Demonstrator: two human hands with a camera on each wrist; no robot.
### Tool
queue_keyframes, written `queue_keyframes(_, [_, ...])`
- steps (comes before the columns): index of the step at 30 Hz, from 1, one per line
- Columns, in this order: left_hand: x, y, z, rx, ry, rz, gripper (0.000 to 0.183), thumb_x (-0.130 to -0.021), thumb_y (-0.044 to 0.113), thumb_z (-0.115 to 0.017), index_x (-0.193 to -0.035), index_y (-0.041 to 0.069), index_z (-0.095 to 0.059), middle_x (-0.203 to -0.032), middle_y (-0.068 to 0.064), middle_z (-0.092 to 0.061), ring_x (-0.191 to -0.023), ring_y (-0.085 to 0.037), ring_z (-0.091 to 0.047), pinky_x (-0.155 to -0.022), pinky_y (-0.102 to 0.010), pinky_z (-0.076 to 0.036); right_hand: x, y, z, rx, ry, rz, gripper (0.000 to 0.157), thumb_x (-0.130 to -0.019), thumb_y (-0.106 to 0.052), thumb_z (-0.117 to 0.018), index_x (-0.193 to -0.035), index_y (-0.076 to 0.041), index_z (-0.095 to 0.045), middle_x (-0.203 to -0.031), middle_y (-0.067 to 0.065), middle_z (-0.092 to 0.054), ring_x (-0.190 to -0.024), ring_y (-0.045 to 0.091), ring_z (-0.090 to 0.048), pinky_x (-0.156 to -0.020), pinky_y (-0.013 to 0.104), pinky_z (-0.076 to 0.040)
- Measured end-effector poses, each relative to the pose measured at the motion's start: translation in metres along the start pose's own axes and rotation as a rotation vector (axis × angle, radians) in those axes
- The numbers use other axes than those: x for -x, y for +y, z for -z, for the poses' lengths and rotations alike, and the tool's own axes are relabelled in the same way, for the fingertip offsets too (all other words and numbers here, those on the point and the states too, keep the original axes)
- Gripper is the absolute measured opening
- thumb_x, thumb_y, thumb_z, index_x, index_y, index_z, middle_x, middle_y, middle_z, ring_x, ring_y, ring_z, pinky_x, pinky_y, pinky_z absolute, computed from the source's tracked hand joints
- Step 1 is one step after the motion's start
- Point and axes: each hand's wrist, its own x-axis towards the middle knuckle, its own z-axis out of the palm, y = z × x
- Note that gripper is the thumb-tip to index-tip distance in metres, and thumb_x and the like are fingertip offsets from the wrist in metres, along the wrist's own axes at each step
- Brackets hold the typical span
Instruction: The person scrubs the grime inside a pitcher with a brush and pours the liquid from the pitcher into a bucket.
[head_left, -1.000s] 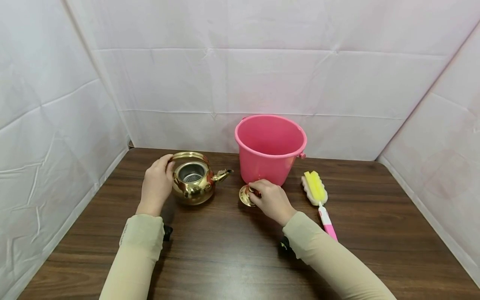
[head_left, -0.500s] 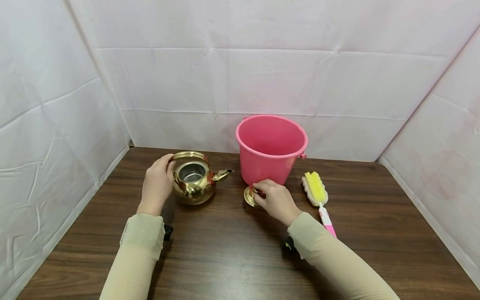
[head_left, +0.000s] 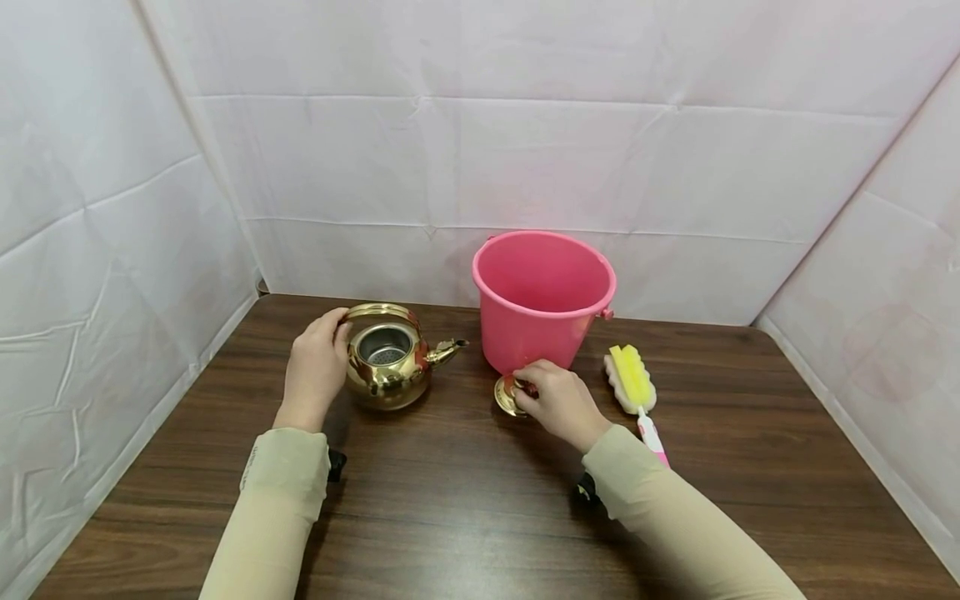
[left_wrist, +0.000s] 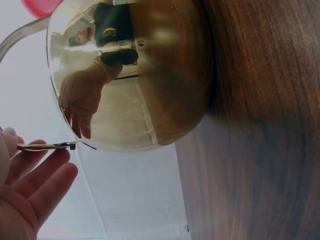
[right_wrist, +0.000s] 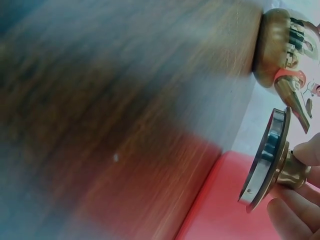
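A shiny gold teakettle [head_left: 387, 379] stands at the left of the table, its top opening uncovered and a perforated metal strainer [head_left: 385, 354] inside. My left hand [head_left: 313, 362] holds the kettle's arched handle on its left side; in the left wrist view the thumb and fingers [left_wrist: 52, 185] lie about that handle. The spout points right. My right hand [head_left: 562, 400] pinches the knob of the round gold kettle lid [head_left: 508, 396], just in front of the bucket. From the right wrist, the lid [right_wrist: 267, 160] appears raised off the wood, its rim facing the table.
A pink bucket [head_left: 536, 333] stands behind the lid, near the table's back edge. Right of it lies a brush [head_left: 632, 379] with a yellow and cream sponge head and a white and pink handle, partly behind the right sleeve. White cloth walls [head_left: 525, 158] surround the dark wooden table [head_left: 442, 517].
My right hand has shifted a little to the right with the lid, away from the kettle. The left hand and the kettle have stayed in place.
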Motion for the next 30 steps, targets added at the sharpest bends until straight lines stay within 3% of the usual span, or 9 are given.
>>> queue_keyframes(15, [0.0, -0.001, 0.0, -0.002, 0.006, -0.003, 0.027, -0.098, 0.011, -0.051, -0.119, -0.005, -0.057, -0.11, -0.027, -0.063, -0.1, -0.043, -0.061, -0.084, -0.053, -0.051, 0.004, 0.008, 0.003, 0.038, -0.035, -0.027, 0.014, -0.08, -0.019, -0.073, -0.093, -0.013, -0.072, -0.088, -0.001, -0.067, -0.07, 0.009, -0.059, -0.061, 0.028, -0.051])
queue_keyframes(30, [0.001, -0.001, 0.0, 0.004, 0.014, -0.007, 0.026, -0.097, 0.009, -0.052, -0.117, -0.006, -0.057, -0.108, -0.027, -0.063, -0.099, -0.043, -0.061, -0.083, -0.053, -0.051, 0.008, 0.015, 0.005, 0.048, -0.105, -0.09, 0.016, -0.078, -0.018, -0.073, -0.092, -0.011, -0.071, -0.086, 0.0, -0.065, -0.067, 0.011, -0.057, -0.061, 0.031, -0.05])
